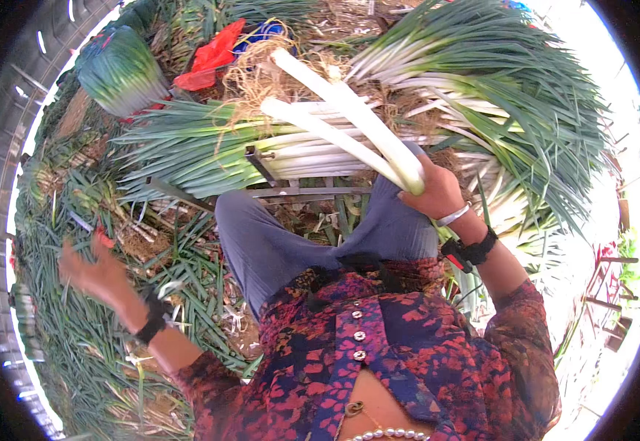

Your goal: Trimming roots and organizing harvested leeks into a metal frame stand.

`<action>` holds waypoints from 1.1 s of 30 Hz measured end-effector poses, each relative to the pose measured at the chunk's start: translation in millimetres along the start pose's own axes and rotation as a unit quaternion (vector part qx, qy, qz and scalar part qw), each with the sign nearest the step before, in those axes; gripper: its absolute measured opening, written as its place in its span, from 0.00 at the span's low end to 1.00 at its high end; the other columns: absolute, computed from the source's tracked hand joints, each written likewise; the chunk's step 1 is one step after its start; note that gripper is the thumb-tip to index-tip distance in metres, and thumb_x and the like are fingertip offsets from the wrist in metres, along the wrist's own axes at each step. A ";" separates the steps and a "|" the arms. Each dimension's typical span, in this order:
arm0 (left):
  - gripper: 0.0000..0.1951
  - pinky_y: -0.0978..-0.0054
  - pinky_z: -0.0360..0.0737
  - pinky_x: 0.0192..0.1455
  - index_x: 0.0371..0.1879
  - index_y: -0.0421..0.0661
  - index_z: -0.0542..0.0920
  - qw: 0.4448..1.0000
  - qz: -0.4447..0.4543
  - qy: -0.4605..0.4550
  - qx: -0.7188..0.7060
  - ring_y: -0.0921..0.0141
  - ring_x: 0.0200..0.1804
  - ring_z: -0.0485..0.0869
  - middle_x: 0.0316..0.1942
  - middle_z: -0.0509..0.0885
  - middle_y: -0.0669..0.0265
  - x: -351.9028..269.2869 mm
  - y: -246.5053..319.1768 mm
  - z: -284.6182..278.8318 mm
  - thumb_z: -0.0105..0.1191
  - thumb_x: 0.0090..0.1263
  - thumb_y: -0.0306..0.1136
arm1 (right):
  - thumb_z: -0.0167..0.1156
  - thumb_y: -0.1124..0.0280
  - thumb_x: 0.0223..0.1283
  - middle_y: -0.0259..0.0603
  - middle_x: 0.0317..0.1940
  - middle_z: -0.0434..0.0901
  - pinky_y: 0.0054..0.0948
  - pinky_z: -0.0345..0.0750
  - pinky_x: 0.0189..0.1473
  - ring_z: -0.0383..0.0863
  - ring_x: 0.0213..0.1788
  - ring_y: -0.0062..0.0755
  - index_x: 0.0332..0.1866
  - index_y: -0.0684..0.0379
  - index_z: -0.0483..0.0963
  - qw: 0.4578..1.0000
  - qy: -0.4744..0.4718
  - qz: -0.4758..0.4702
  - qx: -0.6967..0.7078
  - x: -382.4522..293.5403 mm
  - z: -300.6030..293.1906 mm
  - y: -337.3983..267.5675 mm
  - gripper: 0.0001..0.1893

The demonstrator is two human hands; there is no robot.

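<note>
My right hand [435,187] is shut around the stems of two thick green onions [353,110], over my right knee. Their white stalks point up and left, with shaggy roots [264,71] at the far ends. Out to the left is my left hand [94,273], blurred, fingers apart, holding nothing that I can see, above strewn green leaves. Beyond my knees, a row of green onions [314,160] lies across a metal frame [309,192], leaves to the left. The leafy ends of the held stalks are mostly hidden by my right hand and forearm.
A large heap of green onions [518,82] spreads at the upper right. At the upper left stands a bundle of them [124,71], near a red plastic bag [209,58]. Metal uprights [259,164] of the frame stick up near my knees. Cut leaves [198,286] litter the ground.
</note>
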State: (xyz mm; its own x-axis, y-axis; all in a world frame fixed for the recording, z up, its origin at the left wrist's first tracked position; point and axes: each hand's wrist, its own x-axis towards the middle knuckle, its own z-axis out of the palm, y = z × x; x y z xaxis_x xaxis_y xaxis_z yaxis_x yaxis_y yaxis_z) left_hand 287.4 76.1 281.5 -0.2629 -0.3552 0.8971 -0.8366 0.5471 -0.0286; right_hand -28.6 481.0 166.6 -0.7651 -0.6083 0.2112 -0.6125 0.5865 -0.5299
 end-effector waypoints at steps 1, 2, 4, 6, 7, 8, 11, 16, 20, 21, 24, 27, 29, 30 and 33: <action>0.24 0.58 0.60 0.61 0.51 0.38 0.69 0.981 0.041 0.000 -0.188 0.54 0.57 0.65 0.51 0.70 0.50 9.3 52.2 -3.5 0.58 0.56 0.33 | 0.67 0.61 0.33 0.50 0.25 0.77 0.43 0.74 0.33 0.77 0.31 0.53 0.40 0.56 0.65 1.000 -0.001 -0.001 0.003 -0.6 1.2 -1.7 0.26; 0.25 0.59 0.58 0.63 0.52 0.38 0.69 0.956 0.099 -0.027 -0.276 0.54 0.60 0.63 0.54 0.68 0.49 12.7 99.9 -8.2 0.58 0.53 0.29 | 0.67 0.61 0.33 0.50 0.25 0.77 0.43 0.74 0.33 0.77 0.31 0.52 0.40 0.56 0.65 1.000 0.005 0.015 -0.010 -2.6 1.2 -2.1 0.26; 0.28 0.58 0.49 0.66 0.54 0.47 0.69 0.902 0.245 -0.160 -0.318 0.57 0.64 0.58 0.59 0.64 0.54 9.7 172.4 -26.2 0.59 0.50 0.33 | 0.66 0.62 0.34 0.49 0.24 0.77 0.43 0.74 0.32 0.77 0.31 0.52 0.41 0.57 0.64 0.999 0.019 0.026 -0.026 -6.5 1.4 -5.4 0.26; 0.32 0.56 0.46 0.67 0.57 0.48 0.66 0.800 0.426 -0.183 -0.380 0.62 0.67 0.54 0.61 0.64 0.61 -1.3 222.8 -40.1 0.60 0.48 0.34 | 0.66 0.63 0.34 0.49 0.25 0.76 0.43 0.74 0.32 0.77 0.31 0.51 0.41 0.57 0.64 0.999 0.022 0.012 -0.039 -6.7 2.4 -15.6 0.25; 0.33 0.56 0.48 0.66 0.58 0.51 0.65 0.767 0.462 -0.214 -0.390 0.63 0.66 0.55 0.61 0.63 0.62 -11.3 249.7 -45.2 0.60 0.48 0.35 | 0.65 0.65 0.34 0.48 0.25 0.76 0.43 0.73 0.32 0.77 0.31 0.51 0.40 0.57 0.63 0.998 0.027 0.007 -0.056 -7.5 3.0 -17.9 0.25; 0.31 0.56 0.49 0.66 0.58 0.53 0.64 0.733 0.501 -0.226 -0.401 0.63 0.66 0.56 0.61 0.63 0.61 -19.1 271.6 -47.5 0.57 0.51 0.35 | 0.65 0.65 0.34 0.48 0.25 0.76 0.43 0.73 0.32 0.77 0.31 0.51 0.40 0.57 0.63 0.998 0.028 0.013 -0.056 -9.0 3.2 -18.4 0.25; 0.27 0.59 0.53 0.65 0.58 0.55 0.64 0.715 0.572 -0.165 -0.365 0.64 0.63 0.61 0.55 0.68 0.60 -49.0 311.6 -31.3 0.52 0.55 0.33 | 0.64 0.68 0.34 0.47 0.25 0.75 0.43 0.73 0.32 0.76 0.32 0.50 0.40 0.58 0.63 0.996 0.042 -0.033 -0.070 -9.8 4.4 -26.1 0.24; 0.18 0.64 0.73 0.45 0.49 0.52 0.69 0.700 0.575 -0.210 -0.367 0.65 0.33 0.78 0.26 0.76 0.65 -44.9 333.6 -5.5 0.46 0.57 0.29 | 0.62 0.69 0.35 0.49 0.27 0.76 0.42 0.73 0.34 0.77 0.32 0.50 0.45 0.58 0.65 0.991 -0.023 -0.076 -0.110 4.7 -14.2 -30.4 0.26; 0.16 0.63 0.74 0.34 0.43 0.53 0.72 0.730 0.527 -0.235 -0.365 0.62 0.32 0.79 0.26 0.77 0.63 -16.5 324.2 3.4 0.50 0.53 0.29 | 0.60 0.71 0.33 0.46 0.26 0.76 0.43 0.72 0.35 0.77 0.33 0.48 0.43 0.57 0.66 0.978 -0.039 -0.105 -0.177 37.0 -48.1 -49.5 0.23; 0.16 0.64 0.74 0.33 0.41 0.51 0.72 0.744 0.501 -0.238 -0.373 0.61 0.33 0.79 0.26 0.77 0.63 -8.3 321.2 5.9 0.52 0.50 0.29 | 0.60 0.72 0.33 0.46 0.26 0.76 0.43 0.72 0.36 0.77 0.33 0.48 0.42 0.56 0.67 0.971 -0.035 -0.127 -0.198 48.8 -55.0 -54.6 0.23; 0.16 0.64 0.75 0.32 0.36 0.49 0.73 0.778 0.410 -0.241 -0.410 0.60 0.34 0.78 0.27 0.77 0.63 -1.7 327.1 6.6 0.55 0.45 0.29 | 0.57 0.75 0.33 0.41 0.30 0.76 0.43 0.67 0.50 0.77 0.39 0.42 0.42 0.56 0.68 0.954 0.051 -0.177 -0.236 71.8 -82.0 -62.7 0.22; 0.16 0.63 0.75 0.34 0.36 0.49 0.73 0.811 0.309 -0.257 -0.424 0.60 0.36 0.78 0.30 0.79 0.62 -2.5 336.5 5.0 0.56 0.44 0.30 | 0.56 0.76 0.33 0.42 0.41 0.74 0.46 0.58 0.58 0.72 0.49 0.40 0.48 0.55 0.68 0.911 0.253 -0.200 -0.256 74.3 -78.3 -59.9 0.26; 0.17 0.63 0.75 0.35 0.37 0.50 0.73 0.822 0.226 -0.293 -0.432 0.59 0.36 0.79 0.31 0.79 0.62 -5.1 338.9 2.9 0.56 0.45 0.31 | 0.56 0.77 0.36 0.47 0.50 0.68 0.51 0.51 0.61 0.67 0.54 0.41 0.53 0.55 0.66 0.898 0.310 -0.187 -0.251 63.6 -65.3 -65.6 0.29; 0.18 0.64 0.75 0.35 0.38 0.50 0.74 0.830 0.201 -0.307 -0.420 0.59 0.35 0.79 0.32 0.80 0.61 -8.6 335.8 9.9 0.57 0.45 0.32 | 0.56 0.77 0.39 0.49 0.51 0.67 0.48 0.53 0.61 0.66 0.55 0.42 0.55 0.57 0.65 0.882 0.380 -0.200 -0.195 56.8 -54.8 -67.1 0.29; 0.19 0.64 0.75 0.36 0.38 0.50 0.74 0.817 0.154 -0.292 -0.474 0.59 0.36 0.79 0.32 0.80 0.61 -31.6 338.4 28.1 0.58 0.44 0.32 | 0.56 0.76 0.45 0.49 0.51 0.67 0.40 0.58 0.59 0.66 0.55 0.41 0.56 0.61 0.62 0.907 0.406 -0.113 0.016 38.5 -11.7 -43.9 0.27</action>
State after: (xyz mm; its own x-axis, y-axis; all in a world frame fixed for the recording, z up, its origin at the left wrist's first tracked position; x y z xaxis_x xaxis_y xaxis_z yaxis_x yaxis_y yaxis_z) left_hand -0.9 251.2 231.1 -0.8062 -0.2402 0.5407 -0.0133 0.9210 0.3893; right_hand -33.5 438.1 207.6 -0.5226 -0.1103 0.8454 -0.7760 0.4724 -0.4180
